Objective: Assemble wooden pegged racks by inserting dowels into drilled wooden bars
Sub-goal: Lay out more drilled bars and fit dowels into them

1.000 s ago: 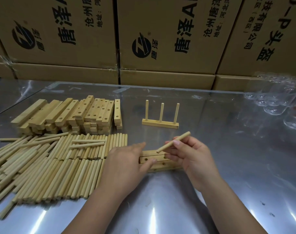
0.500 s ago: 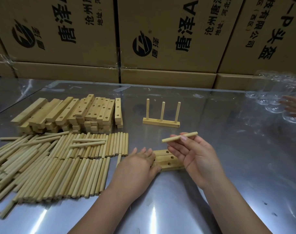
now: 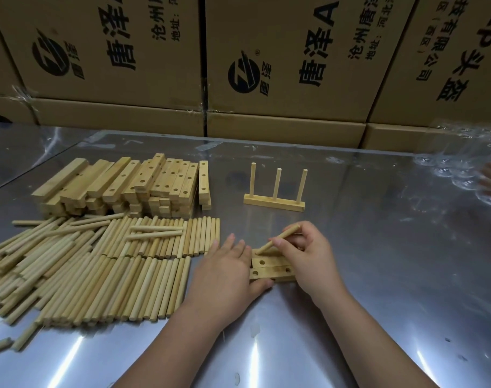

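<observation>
Pinching dowel (image 3: 290, 231) over end of bars (image 3: 269, 263)

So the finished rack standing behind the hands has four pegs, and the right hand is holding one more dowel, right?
Not quite: the finished rack has three pegs, not four, as the head view shows. The right hand does hold one more dowel.

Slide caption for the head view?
Right hand angles a dowel toward drilled bars steadied by the left hand; a finished three-peg rack stands behind.
</observation>
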